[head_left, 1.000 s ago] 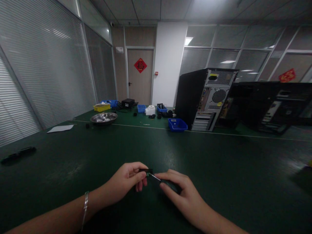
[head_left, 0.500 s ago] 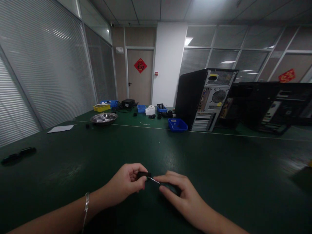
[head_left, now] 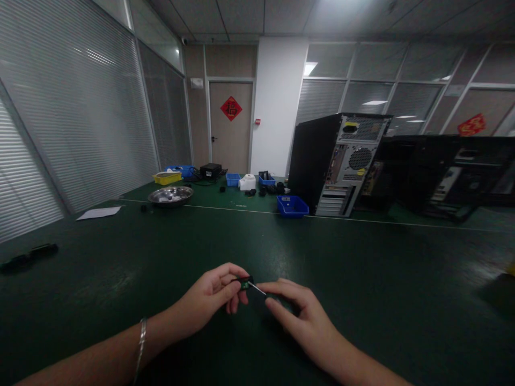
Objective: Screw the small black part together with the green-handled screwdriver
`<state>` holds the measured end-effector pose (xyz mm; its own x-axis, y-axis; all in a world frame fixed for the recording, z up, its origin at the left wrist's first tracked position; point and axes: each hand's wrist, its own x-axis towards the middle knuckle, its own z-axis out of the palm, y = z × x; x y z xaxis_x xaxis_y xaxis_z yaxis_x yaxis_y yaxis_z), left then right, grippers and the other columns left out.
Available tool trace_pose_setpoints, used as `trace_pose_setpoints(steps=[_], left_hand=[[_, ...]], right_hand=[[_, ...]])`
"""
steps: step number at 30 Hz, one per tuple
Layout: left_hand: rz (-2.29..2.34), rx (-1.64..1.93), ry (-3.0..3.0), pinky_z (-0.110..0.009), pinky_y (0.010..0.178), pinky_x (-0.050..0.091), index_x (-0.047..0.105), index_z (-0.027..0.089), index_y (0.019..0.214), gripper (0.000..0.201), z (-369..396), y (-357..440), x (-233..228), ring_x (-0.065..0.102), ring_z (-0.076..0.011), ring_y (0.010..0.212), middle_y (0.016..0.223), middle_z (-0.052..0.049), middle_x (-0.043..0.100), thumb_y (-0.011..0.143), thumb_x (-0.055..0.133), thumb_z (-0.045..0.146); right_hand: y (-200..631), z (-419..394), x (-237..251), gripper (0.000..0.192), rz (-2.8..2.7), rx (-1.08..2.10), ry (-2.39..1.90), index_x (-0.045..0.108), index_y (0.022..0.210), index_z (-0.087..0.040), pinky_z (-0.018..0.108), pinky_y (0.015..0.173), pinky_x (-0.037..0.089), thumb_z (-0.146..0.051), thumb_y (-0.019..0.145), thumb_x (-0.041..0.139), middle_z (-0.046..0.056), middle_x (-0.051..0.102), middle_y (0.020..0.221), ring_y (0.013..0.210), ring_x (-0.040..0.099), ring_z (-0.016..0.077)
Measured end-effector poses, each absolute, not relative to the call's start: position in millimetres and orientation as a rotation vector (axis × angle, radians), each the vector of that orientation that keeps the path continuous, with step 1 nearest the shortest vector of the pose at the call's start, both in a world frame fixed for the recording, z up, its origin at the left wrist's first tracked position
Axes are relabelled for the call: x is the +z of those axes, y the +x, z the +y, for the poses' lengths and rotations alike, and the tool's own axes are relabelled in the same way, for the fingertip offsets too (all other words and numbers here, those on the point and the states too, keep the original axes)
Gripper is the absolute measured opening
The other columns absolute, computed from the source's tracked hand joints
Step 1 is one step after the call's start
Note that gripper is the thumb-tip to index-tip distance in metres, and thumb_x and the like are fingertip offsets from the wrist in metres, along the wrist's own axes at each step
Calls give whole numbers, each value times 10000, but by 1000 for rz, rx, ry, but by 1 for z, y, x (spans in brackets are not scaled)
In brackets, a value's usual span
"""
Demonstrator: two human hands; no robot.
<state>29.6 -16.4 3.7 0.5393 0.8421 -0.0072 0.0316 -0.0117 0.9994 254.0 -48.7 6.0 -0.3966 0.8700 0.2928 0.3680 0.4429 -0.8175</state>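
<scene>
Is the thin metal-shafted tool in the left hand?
No, the right hand holds the tool, while the left hand holds a small dark part.

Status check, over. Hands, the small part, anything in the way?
Left hand pinching small black-and-green part. Right hand gripping screwdriver, tip at the part. Nearest blue tray beyond both hands, not between them.

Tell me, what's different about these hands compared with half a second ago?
The left hand has tilted the small dark piece so more of its green side shows, and shifted it slightly up the picture. The thin-shafted tool in the right hand moved up too, its tip still at the piece. Nothing was grasped or released. The nearest blue tray, metal bowl and upright computer case stayed put.
</scene>
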Motion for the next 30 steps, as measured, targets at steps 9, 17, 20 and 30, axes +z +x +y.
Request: trace_pose_setpoints(steps=[9, 17, 20, 30], left_hand=[[838, 715, 1491, -274, 591, 409, 615, 103, 1063, 332, -16, 26, 6, 538, -133, 616, 737, -18, 633, 896, 549, 383], [774, 673, 1439, -259, 594, 399, 635, 119, 1057, 315, -13, 24, 3, 537, -121, 613, 745, -18, 645, 900, 558, 380], [752, 658, 1423, -256, 593, 396, 644, 118, 1050, 315, -13, 24, 1, 541, -119, 614, 749, -23, 651, 904, 555, 383], [822, 760, 1426, -273, 602, 439, 627, 119, 1065, 336, -13, 28, 0, 559, -126, 607, 760, -25, 674, 881, 595, 398]], right_hand=[[254, -47, 6, 249, -1977, 883, -1027, 718, 1131, -248, 322, 754, 473, -280, 924, 584, 55, 714, 905, 859, 637, 223], [254, -46, 8, 246, -2003, 903, -981, 712, 1140, -245, 297, 708, 450, -257, 933, 579, 41, 681, 859, 794, 627, 193], [254, -47, 6, 247, -2003, 891, -963, 711, 1142, -244, 295, 709, 450, -251, 932, 581, 42, 680, 858, 793, 628, 191], [253, -47, 8, 242, -1991, 856, -1011, 720, 1125, -243, 297, 705, 468, -260, 924, 587, 47, 695, 854, 783, 634, 200]])
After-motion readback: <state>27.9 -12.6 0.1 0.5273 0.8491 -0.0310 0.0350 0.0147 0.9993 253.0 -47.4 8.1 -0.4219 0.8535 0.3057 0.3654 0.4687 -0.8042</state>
